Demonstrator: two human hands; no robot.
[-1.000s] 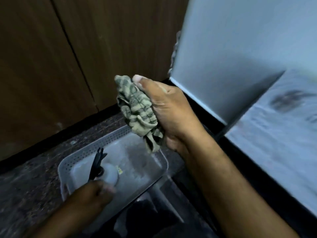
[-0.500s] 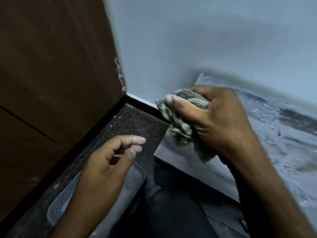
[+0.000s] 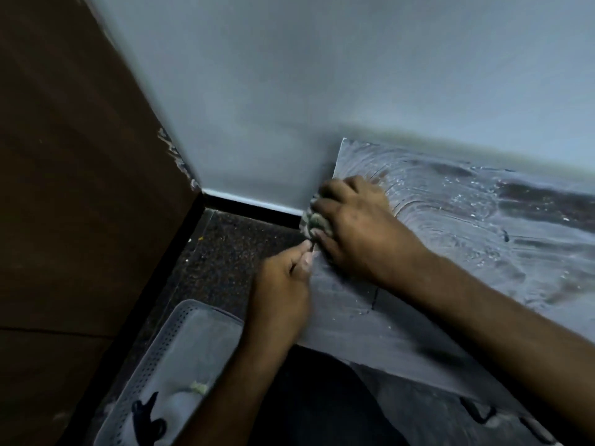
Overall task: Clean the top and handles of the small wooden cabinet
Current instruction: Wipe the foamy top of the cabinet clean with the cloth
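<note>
The small cabinet's top [image 3: 483,226] spreads across the right half, grey with wet, soapy swirl marks. My right hand [image 3: 354,226] presses a crumpled green patterned cloth [image 3: 314,222] onto the top's left edge, near the back corner by the wall. My left hand [image 3: 283,284] hangs just left of that edge, its fingers pinching a hanging bit of the cloth. A dark handle [image 3: 479,413] shows on the cabinet front at the lower right, blurred.
A white perforated plastic basket [image 3: 161,342] lies on the dark speckled floor [image 3: 231,252] at the lower left, holding a white spray bottle with a black trigger [image 3: 154,413]. A brown wooden panel [image 3: 80,188] stands on the left, a pale wall [image 3: 322,91] behind.
My right hand has brought the cloth down onto the cabinet top's left edge. My left hand left the bottle in the basket and rose to pinch the cloth.
</note>
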